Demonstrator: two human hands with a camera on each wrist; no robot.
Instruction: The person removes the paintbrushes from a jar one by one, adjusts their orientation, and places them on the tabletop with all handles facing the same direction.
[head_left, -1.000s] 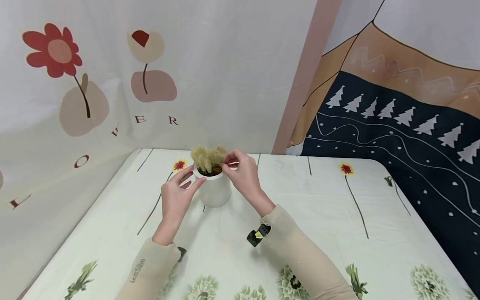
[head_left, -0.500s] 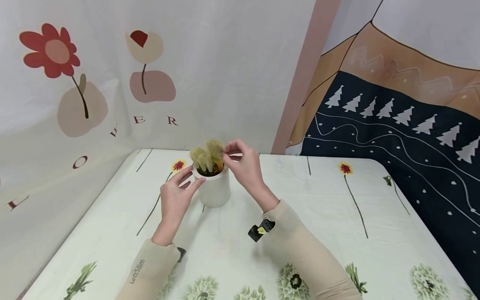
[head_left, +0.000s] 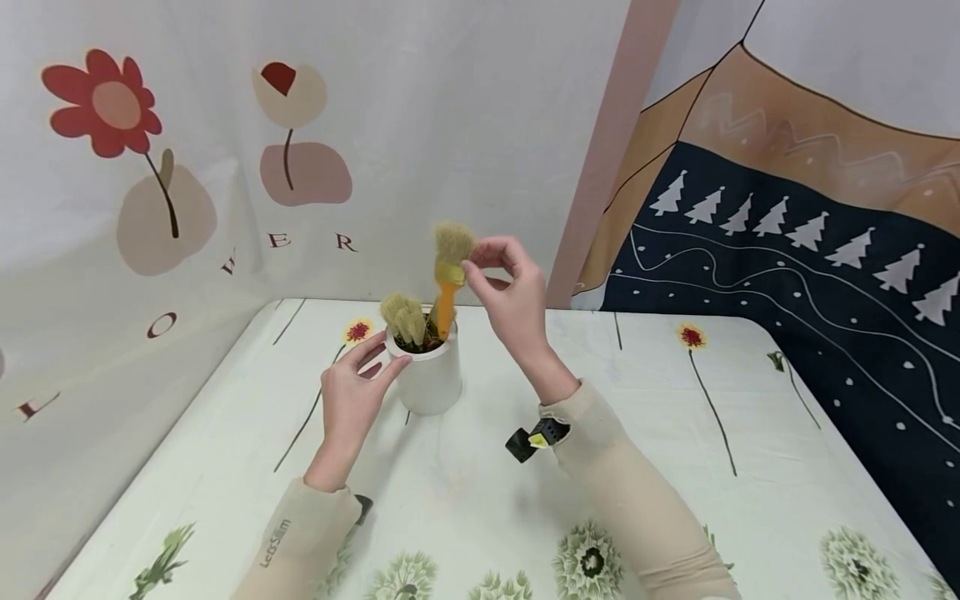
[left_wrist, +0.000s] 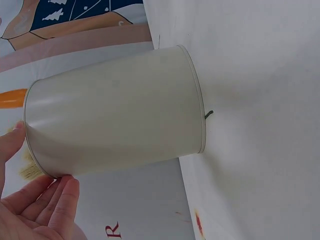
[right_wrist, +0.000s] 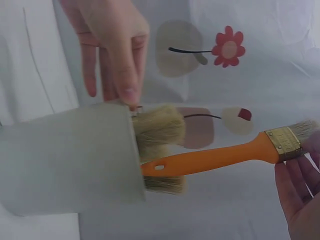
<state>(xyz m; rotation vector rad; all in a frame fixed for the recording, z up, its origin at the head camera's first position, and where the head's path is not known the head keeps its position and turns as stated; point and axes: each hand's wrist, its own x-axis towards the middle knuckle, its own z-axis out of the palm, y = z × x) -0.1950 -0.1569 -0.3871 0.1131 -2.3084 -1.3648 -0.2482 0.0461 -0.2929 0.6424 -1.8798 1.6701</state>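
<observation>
A white cylindrical container (head_left: 429, 382) stands upright on the table. My left hand (head_left: 352, 393) holds its rim from the left, thumb at the front edge and fingers at the side. Above it, my right hand (head_left: 516, 300) pinches a paintbrush (right_wrist: 210, 159) at its metal band, bristles up. The brush's orange handle (head_left: 446, 312) points down, its end still at the container's mouth. Other pale bristles (head_left: 403, 318) stick up from the container. In the left wrist view, the container's wall (left_wrist: 115, 110) hides what is inside.
A white tablecloth (head_left: 637, 400) with printed flowers covers the table. Behind it hangs a pale curtain (head_left: 450, 150) with flower prints. A dark cloth (head_left: 825, 275) with printed trees hangs at the right.
My right hand has risen and drawn the paintbrush up, so its band and orange handle now show. My left hand stays on the container's rim, and the container has not moved.
</observation>
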